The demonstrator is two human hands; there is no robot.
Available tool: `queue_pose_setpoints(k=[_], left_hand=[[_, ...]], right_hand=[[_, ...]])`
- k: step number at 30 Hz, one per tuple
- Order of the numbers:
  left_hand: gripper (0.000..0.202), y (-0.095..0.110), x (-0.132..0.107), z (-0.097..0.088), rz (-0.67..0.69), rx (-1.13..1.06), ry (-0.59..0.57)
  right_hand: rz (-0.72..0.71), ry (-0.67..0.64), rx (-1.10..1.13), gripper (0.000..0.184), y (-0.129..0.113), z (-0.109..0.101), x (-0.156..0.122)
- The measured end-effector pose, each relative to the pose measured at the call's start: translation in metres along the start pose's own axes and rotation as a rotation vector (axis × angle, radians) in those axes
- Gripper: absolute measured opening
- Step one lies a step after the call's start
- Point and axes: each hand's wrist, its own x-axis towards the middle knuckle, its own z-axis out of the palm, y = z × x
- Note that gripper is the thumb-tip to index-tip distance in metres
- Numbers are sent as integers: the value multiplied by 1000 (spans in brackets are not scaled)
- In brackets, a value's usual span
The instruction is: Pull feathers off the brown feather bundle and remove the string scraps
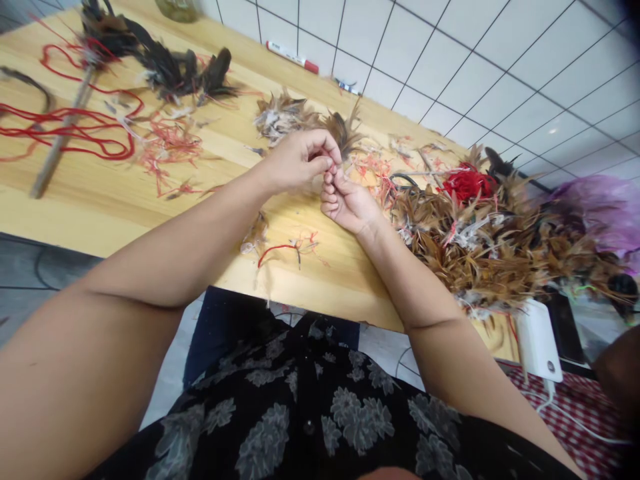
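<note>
My left hand [303, 157] and my right hand [350, 200] meet above the wooden table, fingertips pinched close together. Both are closed, and whatever lies between the fingers is too small or hidden to make out. Right behind the fingers shows a tuft of brown feathers [345, 127]; I cannot tell whether it is held or lies on the table. A paler bundle of feathers [285, 117] sits just beyond my left hand. Past my right wrist spreads a large heap of brown feathers [480, 247], with a red yarn bundle [470, 183] on its far side.
Loose red cord [95, 133] crosses a stick [65, 133] topped with dark feathers at the left. Thread scraps [170, 143] litter the wooden table [165, 220]. A marker [293, 57] lies by the tiled wall [450, 53]. A white device with a cable [540, 340] sits at right.
</note>
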Motion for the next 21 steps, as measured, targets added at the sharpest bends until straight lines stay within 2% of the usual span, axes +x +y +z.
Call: queue_pose_setpoints(k=[5,10,16,21], left_hand=[[13,-4,0,-1,-2,-197,-70],[11,1,-3,-2,-73,-172,-49],[15,3,-3,4,-65,35,41],[28,6,-4,8,90,384,132]], right_hand=[[0,-13,65,41,1,3,-2],[-16,-25,86,41,5,5,-4],[20,0,143,42,9,10,-6],[4,8,160,43,11,13,-8]])
